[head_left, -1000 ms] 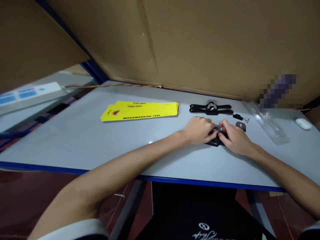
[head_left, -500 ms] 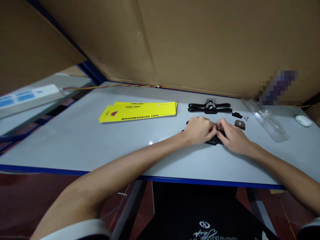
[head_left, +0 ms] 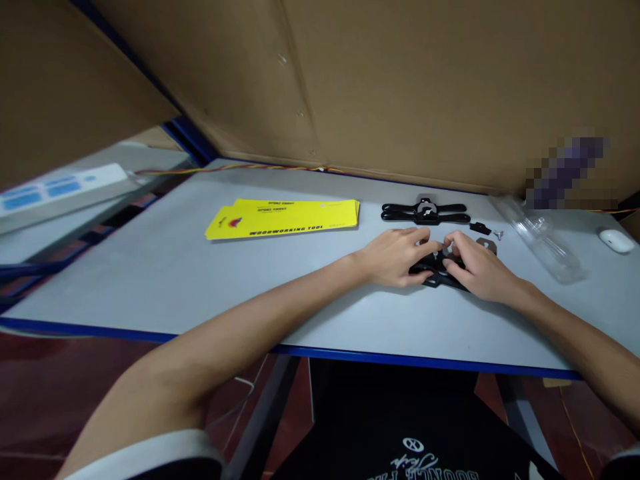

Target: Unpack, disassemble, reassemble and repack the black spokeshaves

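So I was standing there watching someone fiddle with a black tool [head_left: 440,279] near the front of the table [head_left: 325,313], right between their two hands. The left hand [head_left: 397,259] had thumb and forefinger parted, straddling the tool's body; honestly couldn't tell if it was gripping or just steadying. The right hand [head_left: 483,270] had its thumb and forefinger bent in at the middle, and whether anything was pinched there, no clue, fingers covered it. A little silver screw [head_left: 436,255] showed between the hands. Doing that bit well, imo, came down to the left side pinning the body flat so it couldn't rock, while the right worked with fingertips only and light pressure. Also figured it paid to watch for edges, since the notched metal plate [head_left: 487,245] just beyond the right hand looked like it could be sharp. The small black piece [head_left: 480,229] and silver fasteners [head_left: 499,235] lay behind that, close enough for a stray knuckle to scatter, so small wrist movements seemed the smart call.
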`<state>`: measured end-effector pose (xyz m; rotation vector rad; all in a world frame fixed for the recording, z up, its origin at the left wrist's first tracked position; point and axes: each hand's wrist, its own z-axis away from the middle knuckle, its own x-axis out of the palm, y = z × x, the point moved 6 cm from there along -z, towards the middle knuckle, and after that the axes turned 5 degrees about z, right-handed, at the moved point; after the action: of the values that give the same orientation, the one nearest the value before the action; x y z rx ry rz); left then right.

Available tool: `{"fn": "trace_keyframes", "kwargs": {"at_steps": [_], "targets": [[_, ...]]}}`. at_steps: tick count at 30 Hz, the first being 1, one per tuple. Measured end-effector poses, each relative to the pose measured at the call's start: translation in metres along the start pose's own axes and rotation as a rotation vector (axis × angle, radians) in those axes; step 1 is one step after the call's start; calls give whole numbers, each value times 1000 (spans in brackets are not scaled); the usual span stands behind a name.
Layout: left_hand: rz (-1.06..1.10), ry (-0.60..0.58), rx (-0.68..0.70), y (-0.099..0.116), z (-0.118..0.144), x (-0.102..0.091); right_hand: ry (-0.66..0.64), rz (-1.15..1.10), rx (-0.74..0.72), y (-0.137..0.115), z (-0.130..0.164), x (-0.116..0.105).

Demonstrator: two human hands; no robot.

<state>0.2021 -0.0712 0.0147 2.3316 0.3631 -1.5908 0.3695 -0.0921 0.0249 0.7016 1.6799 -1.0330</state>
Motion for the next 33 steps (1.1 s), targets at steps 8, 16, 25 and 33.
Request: {"fn": "trace_keyframes", "kwargs": {"at_steps": [8, 16, 25, 33], "targets": [[58, 19, 109, -1, -1, 1, 3, -15, 11, 1, 0, 1], [35, 63, 62, -2, 0, 3, -23, -76, 31, 3, -2, 3], [67, 14, 135, 2, -1, 2, -19, -77, 21, 5, -1, 4], [30, 70, 31, -4, 0, 1, -19, -93, 21, 5, -1, 5]]}}
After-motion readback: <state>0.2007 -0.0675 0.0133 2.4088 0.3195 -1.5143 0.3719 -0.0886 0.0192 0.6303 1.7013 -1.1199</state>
